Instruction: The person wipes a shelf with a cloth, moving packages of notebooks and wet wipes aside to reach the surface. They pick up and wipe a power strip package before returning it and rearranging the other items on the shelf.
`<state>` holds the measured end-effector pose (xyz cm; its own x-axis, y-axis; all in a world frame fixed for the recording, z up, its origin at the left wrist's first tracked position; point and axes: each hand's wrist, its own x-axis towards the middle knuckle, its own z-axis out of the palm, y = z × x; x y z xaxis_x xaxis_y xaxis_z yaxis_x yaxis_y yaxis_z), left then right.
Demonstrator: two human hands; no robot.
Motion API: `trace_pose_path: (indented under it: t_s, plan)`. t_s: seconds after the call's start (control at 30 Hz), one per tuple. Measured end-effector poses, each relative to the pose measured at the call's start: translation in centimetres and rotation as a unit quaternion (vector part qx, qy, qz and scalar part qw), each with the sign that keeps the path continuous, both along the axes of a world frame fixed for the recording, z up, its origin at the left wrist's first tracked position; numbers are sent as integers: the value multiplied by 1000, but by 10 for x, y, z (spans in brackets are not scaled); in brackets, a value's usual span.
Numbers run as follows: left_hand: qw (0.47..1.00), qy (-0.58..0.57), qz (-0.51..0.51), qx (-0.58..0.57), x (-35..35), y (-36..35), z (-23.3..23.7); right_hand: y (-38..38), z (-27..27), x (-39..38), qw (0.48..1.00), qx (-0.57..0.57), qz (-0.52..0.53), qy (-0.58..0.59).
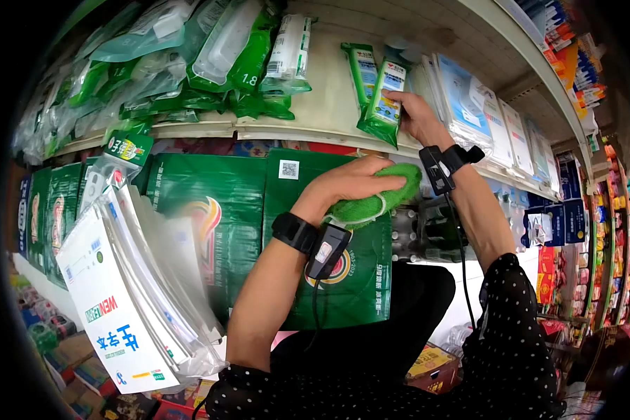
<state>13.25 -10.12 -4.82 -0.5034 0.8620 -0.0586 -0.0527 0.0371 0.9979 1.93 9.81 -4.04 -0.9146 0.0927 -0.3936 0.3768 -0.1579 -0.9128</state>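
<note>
Dotted sleeves [507, 315] loom closest, and beyond them the left hand [360, 180] has its fingers folded over a fuzzy green cloth [407, 185], right above the big green carton [280, 210]; up on the shelf [322, 115], the right hand [418, 115] grips the edge of a tilted green packet [385, 112], its twin [362, 66] just beside it, white packs [462, 101] to the right
</note>
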Motion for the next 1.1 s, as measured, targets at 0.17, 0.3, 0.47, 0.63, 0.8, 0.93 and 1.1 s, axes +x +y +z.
trace_pose_path:
  t_s: [0.17, 0.3, 0.47, 0.63, 0.8, 0.93, 1.1]
  plan:
    - [1000, 27, 11, -1, 1, -1, 3, 4, 7, 17, 982, 182, -19, 42]
    - [996, 78, 26, -29, 1, -2, 9, 3, 6, 19, 876, 446, -40, 180]
    - [997, 77, 24, -17, 0, -1, 7, -4, 5, 14, 693, 664, 29, 280]
    - [995, 82, 45, -30, -3, 3, -6, -30, 9, 15, 625, 716, 92, 296]
    - [996, 59, 46, -44, -3, 2, -6, -26, 14, -3, 635, 688, 262, 235]
    - [1000, 17, 25, 2, -3, 4, -9, -26, 31, -4, 621, 717, 264, 177]
    - [1000, 29, 9, -9, -2, 1, 0, -25, 30, -21, 617, 731, 263, 129]
